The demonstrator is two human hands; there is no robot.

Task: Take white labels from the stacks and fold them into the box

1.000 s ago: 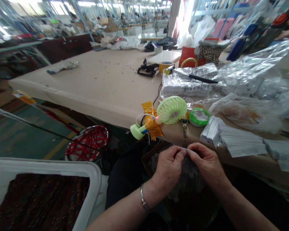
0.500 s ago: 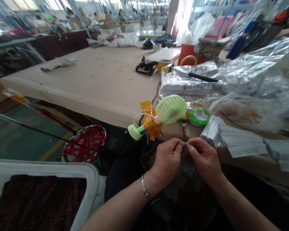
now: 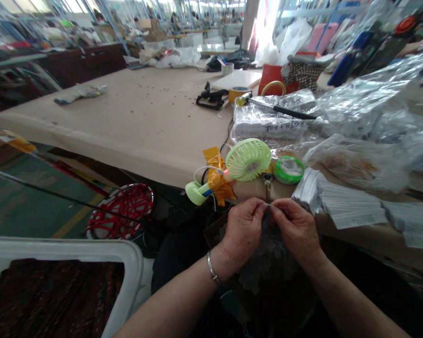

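My left hand (image 3: 245, 230) and my right hand (image 3: 296, 230) meet fingertip to fingertip just off the table edge. Both are closed in a pinch on something small and whitish, too small to name. Right beyond the fingertips, a metal-tipped tool (image 3: 267, 184) points toward me from the table edge; whether the fingers touch its tip I cannot tell. Below the hands, pale translucent scraps (image 3: 259, 267) lie in a dark open box (image 3: 211, 232), partly hidden by my hands.
A green fan (image 3: 248, 159) is taped at the table edge. Beside it sit a green round tub (image 3: 289, 170) and stacks of printed paper slips (image 3: 352, 204). Plastic-wrapped bundles (image 3: 271, 124) lie behind. At lower left stand a white bin (image 3: 136, 263) with dark cloth and a red-wrapped stool (image 3: 121, 211).
The whole view has shifted slightly to the left. My hands stay pinched together at the tool's tip, with only slight finger movement.
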